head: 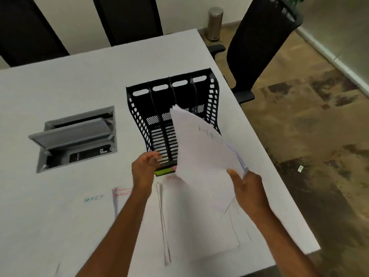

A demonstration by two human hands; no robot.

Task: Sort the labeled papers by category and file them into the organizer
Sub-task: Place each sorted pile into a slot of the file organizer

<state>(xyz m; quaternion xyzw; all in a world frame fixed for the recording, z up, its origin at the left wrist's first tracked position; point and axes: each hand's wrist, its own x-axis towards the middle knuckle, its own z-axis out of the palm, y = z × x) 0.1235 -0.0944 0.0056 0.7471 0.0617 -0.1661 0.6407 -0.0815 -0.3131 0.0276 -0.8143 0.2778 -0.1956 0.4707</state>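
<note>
A black slotted organizer (151,100) with several compartments lies on the white table (60,92), its front end showing green and pink labels (163,171). My right hand (247,188) holds a stack of white papers (203,156) tilted up over the organizer's right compartments; faint writing shows on the top sheet. My left hand (144,168) hovers at the organizer's front left corner, fingers loosely curled and holding nothing. Other sheets lie flat on the table near me: one labeled in blue (93,198), one in red (122,192), and another pile (199,232) under my arms.
A grey cable hatch (75,134) with its lid raised is set into the table left of the organizer. The table's right edge runs close to the organizer. A black office chair (259,37) stands beyond that edge, and a metal bin (214,23) sits on the floor.
</note>
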